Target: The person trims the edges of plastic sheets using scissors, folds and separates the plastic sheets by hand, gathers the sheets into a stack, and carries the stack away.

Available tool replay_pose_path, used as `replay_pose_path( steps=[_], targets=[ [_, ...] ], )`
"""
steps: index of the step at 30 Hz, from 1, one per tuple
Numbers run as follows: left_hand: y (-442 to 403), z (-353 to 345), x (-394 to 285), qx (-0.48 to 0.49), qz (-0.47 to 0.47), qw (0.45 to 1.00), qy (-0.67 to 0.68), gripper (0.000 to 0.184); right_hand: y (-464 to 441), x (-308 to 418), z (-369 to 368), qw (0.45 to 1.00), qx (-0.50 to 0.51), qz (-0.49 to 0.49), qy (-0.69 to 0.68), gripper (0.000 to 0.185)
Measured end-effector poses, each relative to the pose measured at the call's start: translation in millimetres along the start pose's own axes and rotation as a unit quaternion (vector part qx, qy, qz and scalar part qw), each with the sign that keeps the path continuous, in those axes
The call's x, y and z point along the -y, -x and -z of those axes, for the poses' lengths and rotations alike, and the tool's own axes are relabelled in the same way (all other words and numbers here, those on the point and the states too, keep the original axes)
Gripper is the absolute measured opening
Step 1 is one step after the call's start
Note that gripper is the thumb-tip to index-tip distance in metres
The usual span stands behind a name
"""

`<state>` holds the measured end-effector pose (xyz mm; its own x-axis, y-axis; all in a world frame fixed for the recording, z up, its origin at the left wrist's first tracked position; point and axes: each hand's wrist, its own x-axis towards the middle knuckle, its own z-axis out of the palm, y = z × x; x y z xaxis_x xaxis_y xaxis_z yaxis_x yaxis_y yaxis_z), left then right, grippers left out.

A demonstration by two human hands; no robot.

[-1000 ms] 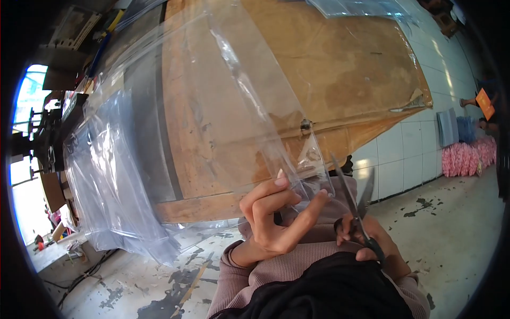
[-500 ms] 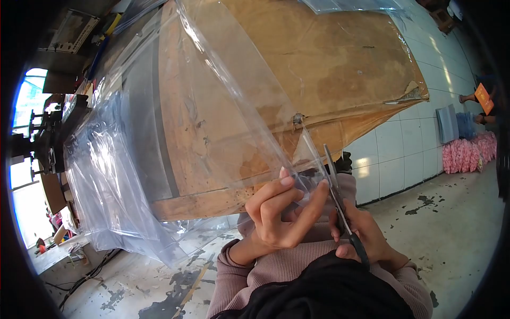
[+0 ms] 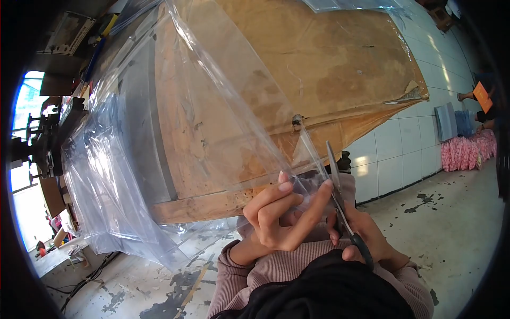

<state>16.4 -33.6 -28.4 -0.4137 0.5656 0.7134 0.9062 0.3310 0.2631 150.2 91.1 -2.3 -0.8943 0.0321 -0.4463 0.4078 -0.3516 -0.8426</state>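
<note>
A clear plastic sheet (image 3: pixel 234 101) stretches from the upper left down across the wooden table (image 3: pixel 340 69). Its near corner is pinched in my left hand (image 3: pixel 284 212), in front of my body. Just to the right, my right hand (image 3: pixel 361 228) holds black-handled scissors (image 3: pixel 341 202), blades pointing up and away. The blades lie against the sheet's right edge, beside my left fingertips. Whether the plastic is between the blades is too small to tell.
More clear plastic sheets (image 3: pixel 114 186) hang over the table's left end. Pink bundles (image 3: pixel 462 154) lie by the tiled wall (image 3: pixel 393 143) at the right. Part of another person (image 3: pixel 467 96) shows at the far right edge. Cables (image 3: pixel 90 276) run at the lower left.
The scissors have moved left and up to the sheet's edge, and their blades have closed together. The plastic's upper part has shifted left in view. My left hand still pinches the corner.
</note>
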Motion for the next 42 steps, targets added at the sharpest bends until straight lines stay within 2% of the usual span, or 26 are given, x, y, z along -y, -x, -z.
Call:
replay_pose_path(
  steps=[3,8,11,18,24,33,36,42],
  targets=[
    [0,-6,0,-0.041,0.000,0.999,-0.005,0.048,0,4,3,0.996,0.009,-0.015,0.087,0.063],
    [0,-9,2,-0.061,-0.019,0.998,0.002,0.049,-2,3,1,0.997,-0.001,0.007,0.074,0.063],
    [5,-2,3,0.002,-0.031,0.999,-0.007,0.045,-4,3,-1,0.999,-0.015,0.015,0.034,0.065],
    [5,-5,2,-0.020,-0.024,0.999,-0.009,0.046,-6,3,-1,1.000,-0.016,0.015,0.019,0.066],
    [3,-5,5,-0.010,-0.046,0.999,-0.025,0.049,-11,-1,4,0.992,-0.029,0.043,0.115,0.063],
    [2,-5,2,-0.009,-0.031,0.999,-0.037,0.050,-13,-2,7,0.999,-0.042,0.015,-0.004,0.072],
    [2,-4,0,-0.005,-0.026,0.999,-0.034,0.050,-13,1,9,0.999,-0.044,0.008,0.025,0.075],
    [0,-3,1,0.002,-0.022,1.000,-0.014,0.051,-14,1,7,0.995,-0.023,-0.018,-0.091,0.080]
  ],
)
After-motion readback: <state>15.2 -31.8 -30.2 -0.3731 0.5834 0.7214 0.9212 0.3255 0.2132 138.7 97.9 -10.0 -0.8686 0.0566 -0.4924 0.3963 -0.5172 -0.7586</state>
